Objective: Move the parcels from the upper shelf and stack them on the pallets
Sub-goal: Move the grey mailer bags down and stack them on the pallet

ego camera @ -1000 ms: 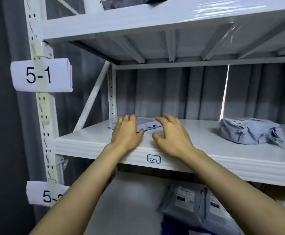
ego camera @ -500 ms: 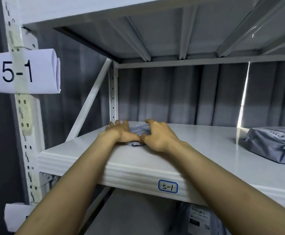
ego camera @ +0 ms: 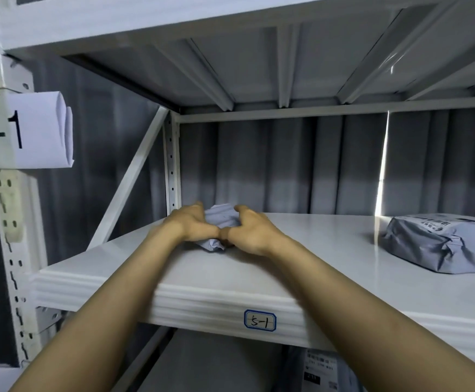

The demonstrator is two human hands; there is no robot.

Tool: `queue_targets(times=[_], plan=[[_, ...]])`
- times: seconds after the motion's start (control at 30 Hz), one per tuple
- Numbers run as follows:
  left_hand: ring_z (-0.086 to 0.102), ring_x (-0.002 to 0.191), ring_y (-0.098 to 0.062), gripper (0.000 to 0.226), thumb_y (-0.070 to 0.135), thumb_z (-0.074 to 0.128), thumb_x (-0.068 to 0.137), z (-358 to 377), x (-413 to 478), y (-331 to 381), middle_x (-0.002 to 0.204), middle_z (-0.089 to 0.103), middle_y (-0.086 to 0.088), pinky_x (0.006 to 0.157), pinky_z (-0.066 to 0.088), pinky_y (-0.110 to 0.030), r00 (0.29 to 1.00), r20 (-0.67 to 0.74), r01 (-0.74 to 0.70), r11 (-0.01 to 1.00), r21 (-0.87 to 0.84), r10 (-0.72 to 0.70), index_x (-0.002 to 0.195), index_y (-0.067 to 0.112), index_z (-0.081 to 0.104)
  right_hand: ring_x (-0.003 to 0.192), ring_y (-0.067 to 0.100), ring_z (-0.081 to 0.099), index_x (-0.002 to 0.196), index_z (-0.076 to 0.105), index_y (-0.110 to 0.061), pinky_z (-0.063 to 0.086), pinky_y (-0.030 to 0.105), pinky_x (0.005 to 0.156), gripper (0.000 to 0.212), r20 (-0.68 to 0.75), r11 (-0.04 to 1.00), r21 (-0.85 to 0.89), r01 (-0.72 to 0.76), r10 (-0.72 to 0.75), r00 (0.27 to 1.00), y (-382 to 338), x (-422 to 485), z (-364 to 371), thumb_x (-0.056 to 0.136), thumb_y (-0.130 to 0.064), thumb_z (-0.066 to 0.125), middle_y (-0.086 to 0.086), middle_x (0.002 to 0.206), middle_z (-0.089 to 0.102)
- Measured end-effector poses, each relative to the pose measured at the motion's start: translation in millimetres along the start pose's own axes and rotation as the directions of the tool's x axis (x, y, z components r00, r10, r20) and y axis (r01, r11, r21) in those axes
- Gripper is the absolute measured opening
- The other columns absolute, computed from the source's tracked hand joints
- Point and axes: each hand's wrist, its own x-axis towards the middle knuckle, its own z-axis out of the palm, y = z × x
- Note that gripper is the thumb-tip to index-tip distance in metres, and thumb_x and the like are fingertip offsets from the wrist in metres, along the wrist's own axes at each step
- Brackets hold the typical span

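Note:
A small grey plastic parcel lies near the back left of the white shelf. My left hand grips its left side and my right hand grips its right side, thumbs nearly touching in front. The bag bunches up between my fingers, and my hands hide much of it. A larger grey parcel with a printed label lies on the same shelf at the right.
The shelf's front edge carries a small label reading 5-1. A rolled paper sign 5-1 hangs on the left upright. Another shelf sits close overhead. Below, more grey parcels lie on a lower level.
My hands moved from resting flat near the shelf's front edge to closing on the small parcel, which now crumples between them. The view has come closer to the shelf.

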Motion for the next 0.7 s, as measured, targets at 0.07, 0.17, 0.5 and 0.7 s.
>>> queue_targets(times=[0.07, 0.17, 0.5, 0.7], plan=[[0.055, 0.114, -0.029, 0.093, 0.063, 0.069, 0.055, 0.2, -5.1, 4.6, 0.126, 0.056, -0.009, 0.092, 0.048, -0.035, 0.996, -0.084, 0.009, 0.999, -0.048, -0.013, 0.131, 0.016, 0.042, 0.128, 0.024, 0.045, 0.149, 0.024, -0.009, 0.036, 0.022, 0.088, 0.068, -0.045, 0.995, 0.092, -0.026, 0.03, 0.999, -0.5, -4.0, -3.0, 0.092, -0.03, 0.053, 0.011, 0.146, 0.043], [0.055, 0.112, -0.032, 0.079, 0.061, 0.068, 0.066, 1.4, -18.1, 16.1, 0.123, 0.053, -0.011, 0.086, 0.047, -0.035, 0.981, -0.194, -0.009, 0.995, -0.098, -0.01, 0.125, 0.016, 0.041, 0.116, 0.025, 0.053, 0.142, 0.033, -0.004, 0.04, 0.024, 0.082, 0.053, -0.178, 0.977, 0.211, -0.015, 0.054, 0.983, -2.0, -10.5, -5.2, 0.094, -0.022, 0.047, 0.015, 0.133, 0.054], [0.054, 0.117, -0.029, 0.087, 0.059, 0.066, 0.067, 3.3, -87.9, 53.2, 0.13, 0.054, -0.01, 0.085, 0.046, -0.034, 0.965, -0.238, -0.191, 0.923, -0.334, 0.114, 0.133, 0.01, 0.038, 0.126, 0.028, 0.046, 0.138, 0.042, 0.0, 0.032, 0.021, 0.093, 0.052, -0.51, 0.921, 0.384, 0.068, 0.151, 0.847, -3.5, -65.8, -14.4, 0.09, -0.016, 0.052, 0.015, 0.139, 0.049], [0.061, 0.109, -0.017, 0.096, 0.062, 0.065, 0.047, 10.5, -131.9, 66.8, 0.122, 0.062, 0.001, 0.084, 0.048, -0.027, 0.955, -0.279, -0.251, 0.78, -0.573, 0.103, 0.131, 0.016, 0.05, 0.131, 0.023, 0.043, 0.14, 0.042, -0.001, 0.029, 0.019, 0.1, 0.051, -0.592, 0.907, 0.405, 0.113, 0.166, 0.789, 1.3, -111.4, -24.6, 0.093, -0.018, 0.05, 0.011, 0.143, 0.047]])
